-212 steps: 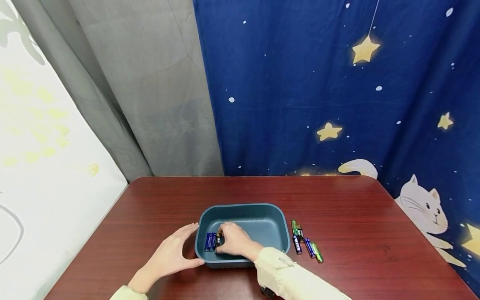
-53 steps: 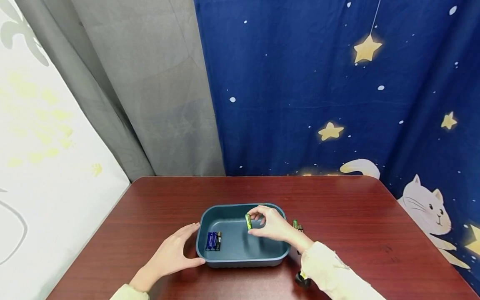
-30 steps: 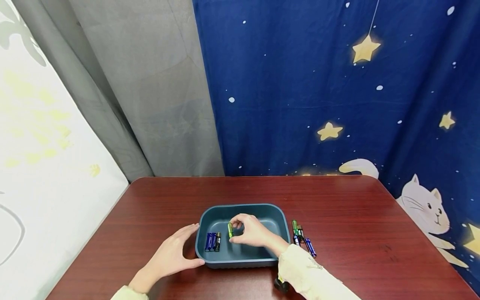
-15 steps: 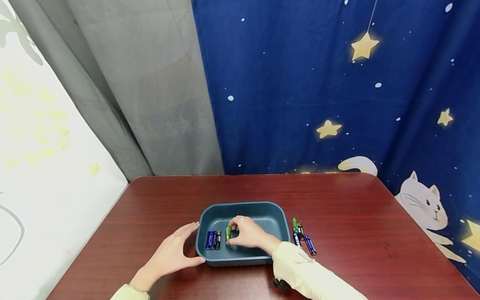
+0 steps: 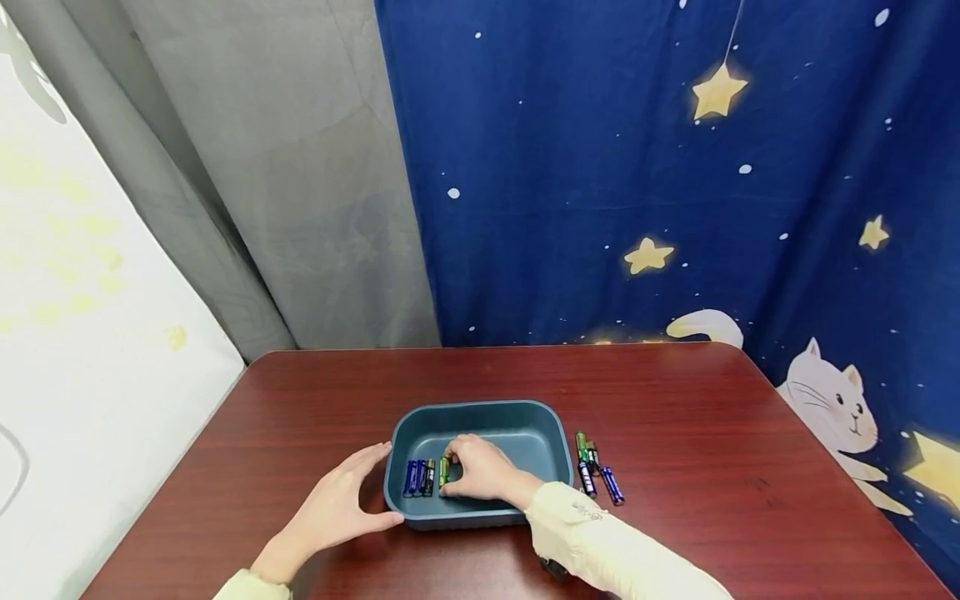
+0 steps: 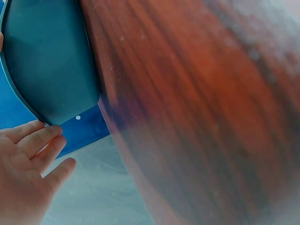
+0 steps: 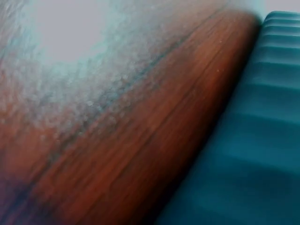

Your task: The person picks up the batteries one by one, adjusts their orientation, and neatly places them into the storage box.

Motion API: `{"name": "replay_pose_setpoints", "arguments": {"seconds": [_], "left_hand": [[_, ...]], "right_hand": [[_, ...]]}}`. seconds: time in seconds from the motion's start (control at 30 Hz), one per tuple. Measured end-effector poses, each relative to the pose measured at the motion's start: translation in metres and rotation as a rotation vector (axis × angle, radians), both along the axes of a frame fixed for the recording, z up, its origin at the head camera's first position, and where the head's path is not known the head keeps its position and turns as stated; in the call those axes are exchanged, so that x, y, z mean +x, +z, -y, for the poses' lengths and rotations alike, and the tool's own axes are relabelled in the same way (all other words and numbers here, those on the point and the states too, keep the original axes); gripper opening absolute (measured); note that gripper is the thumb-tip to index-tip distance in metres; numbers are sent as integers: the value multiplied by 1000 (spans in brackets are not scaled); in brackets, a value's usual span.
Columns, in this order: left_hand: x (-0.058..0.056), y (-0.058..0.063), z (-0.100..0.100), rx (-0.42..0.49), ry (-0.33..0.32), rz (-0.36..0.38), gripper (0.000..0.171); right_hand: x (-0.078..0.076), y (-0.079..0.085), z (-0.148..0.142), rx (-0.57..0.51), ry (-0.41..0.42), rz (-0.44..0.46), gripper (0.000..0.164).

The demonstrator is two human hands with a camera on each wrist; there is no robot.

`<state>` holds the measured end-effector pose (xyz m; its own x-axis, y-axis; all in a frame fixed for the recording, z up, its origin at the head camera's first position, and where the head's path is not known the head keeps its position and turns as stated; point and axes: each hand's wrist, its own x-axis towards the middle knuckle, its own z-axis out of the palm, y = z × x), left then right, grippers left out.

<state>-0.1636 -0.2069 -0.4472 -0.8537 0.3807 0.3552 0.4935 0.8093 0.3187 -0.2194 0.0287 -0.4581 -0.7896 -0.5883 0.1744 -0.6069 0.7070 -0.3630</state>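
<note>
A teal plastic bin (image 5: 536, 450) stands on the table. Inside, near its left end, two blue batteries (image 5: 416, 478) and a black battery (image 5: 430, 478) lie side by side in a row. My right hand (image 5: 483, 471) reaches into the bin and pinches a green battery (image 5: 444, 472) between thumb and fingers, slightly right of that row. My left hand (image 5: 333, 504), thumb and fingers spread, touches the bin's left side. The left wrist view shows the left hand (image 6: 28, 164) with its fingertips at the bin wall (image 6: 51, 56). My right hand is out of the right wrist view.
Right of the bin, several loose batteries lie on the dark red wooden table (image 5: 697, 433): a green one (image 5: 581, 446), a dark one (image 5: 593, 457) and two blue ones (image 5: 612, 487). A blue starry curtain (image 5: 570, 167) hangs behind the table.
My right hand let go of the black battery beside the blue ones, took a green battery from the table, and brought it left and down into the bin. My left hand stayed in place.
</note>
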Motion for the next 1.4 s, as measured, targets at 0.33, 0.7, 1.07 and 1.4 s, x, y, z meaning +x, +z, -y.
{"name": "replay_pose_setpoints", "arguments": {"seconds": [0.33,0.7,1.07,1.4], "left_hand": [[0,0,0,17,11,26,87],[2,0,0,8,22,34,87],[3,1,0,2,30,48,88],[3,2,0,9,28,53,87]], "right_hand": [[3,1,6,54,6,-49,49],[3,6,0,-20,15,-23,47],[9,23,-24,-122,32,62,52],[14,42,-68,-216,33,62,48]]}}
